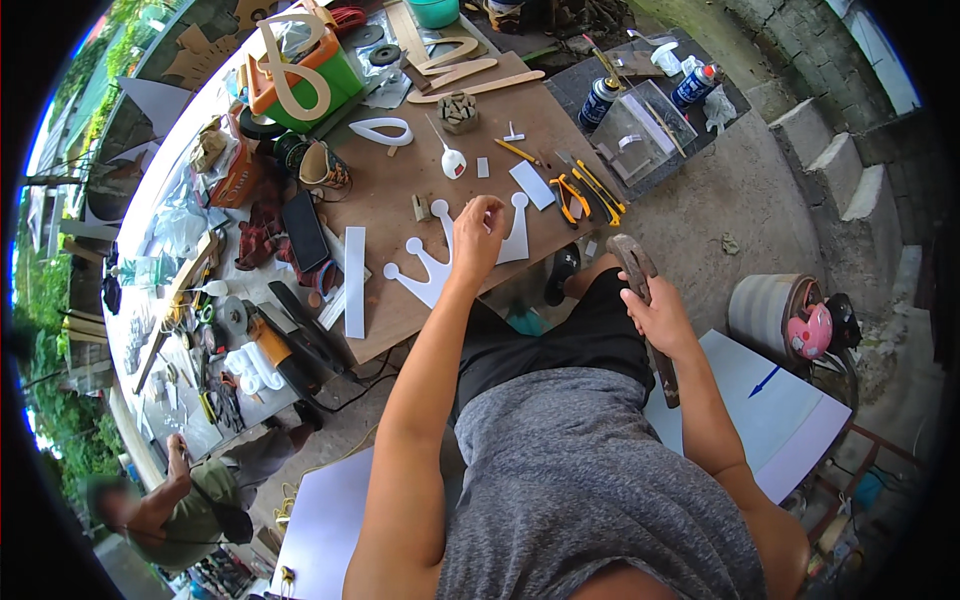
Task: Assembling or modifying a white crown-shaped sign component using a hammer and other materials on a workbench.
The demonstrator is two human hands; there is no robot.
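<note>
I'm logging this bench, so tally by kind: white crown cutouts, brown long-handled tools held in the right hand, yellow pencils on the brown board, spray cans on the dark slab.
White crown cutout: 1
Brown long-handled tool: 1
Yellow pencil: 1
Spray cans: 2
Total: 5

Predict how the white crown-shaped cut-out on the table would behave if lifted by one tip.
The white crown is probably light for its size, since it looks thin and flat. It may be fairly stiff, as it shows no obvious curling. Its round tips could bend or snap, because the crown narrows just beneath them.
</note>
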